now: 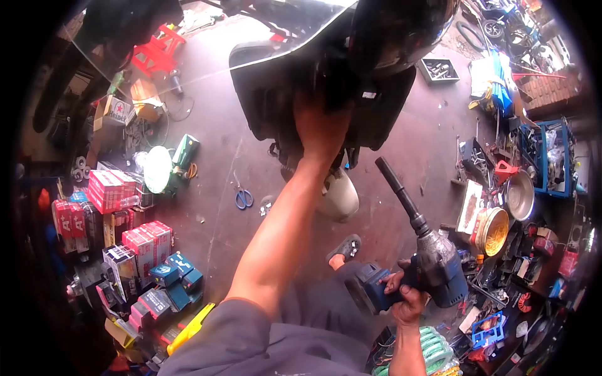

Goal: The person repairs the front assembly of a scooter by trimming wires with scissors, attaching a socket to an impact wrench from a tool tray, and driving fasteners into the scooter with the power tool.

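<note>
My left hand (320, 122) reaches up into the dark underside of a black vehicle panel (389, 116); its fingers are lost in shadow, and what they touch is hidden. Lower right, my right hand (406, 297) is wrapped round the handle of a blue cordless impact wrench (439, 266). A long dark socket extension (399, 188) points from the tool up and left, apart from the panel. The tool's battery (370, 287) is beside my right wrist. Below the panel shows a pale rounded part (340, 197).
Blue-handled scissors (244, 199) lie on the floor left of the panel. Stacked red and white boxes (147, 243) stand at the left. On the right are a metal bowl (520, 195), a yellow-rimmed tub (492, 230), a blue crate (567, 160) and scattered tools. A parts tray (439, 71) sits farther off.
</note>
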### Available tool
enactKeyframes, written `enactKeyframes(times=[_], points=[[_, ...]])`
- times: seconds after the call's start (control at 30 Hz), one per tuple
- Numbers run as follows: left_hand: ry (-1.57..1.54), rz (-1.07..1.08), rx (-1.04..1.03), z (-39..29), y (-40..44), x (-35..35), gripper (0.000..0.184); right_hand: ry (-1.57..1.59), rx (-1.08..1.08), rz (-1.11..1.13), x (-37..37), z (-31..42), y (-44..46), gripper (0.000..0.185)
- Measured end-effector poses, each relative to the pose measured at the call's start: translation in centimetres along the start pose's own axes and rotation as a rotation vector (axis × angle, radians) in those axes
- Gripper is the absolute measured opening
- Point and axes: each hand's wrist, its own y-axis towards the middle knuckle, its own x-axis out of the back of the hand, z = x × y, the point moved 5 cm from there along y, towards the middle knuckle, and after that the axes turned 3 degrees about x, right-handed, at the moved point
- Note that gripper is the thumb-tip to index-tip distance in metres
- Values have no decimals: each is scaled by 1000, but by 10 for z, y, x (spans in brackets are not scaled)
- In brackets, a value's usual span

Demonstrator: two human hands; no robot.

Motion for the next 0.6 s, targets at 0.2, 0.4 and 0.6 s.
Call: enactKeyframes(times=[0.2, 0.4, 0.6], points=[[-98, 227, 162, 21, -6, -10, 30, -60, 66, -74, -18, -5, 21, 60], [-926, 610, 808, 48, 2, 11, 35, 1, 41, -98, -35, -19, 57, 57], [-1153, 777, 817, 41, 9, 10, 46, 54, 30, 17, -54, -33, 99, 54]])
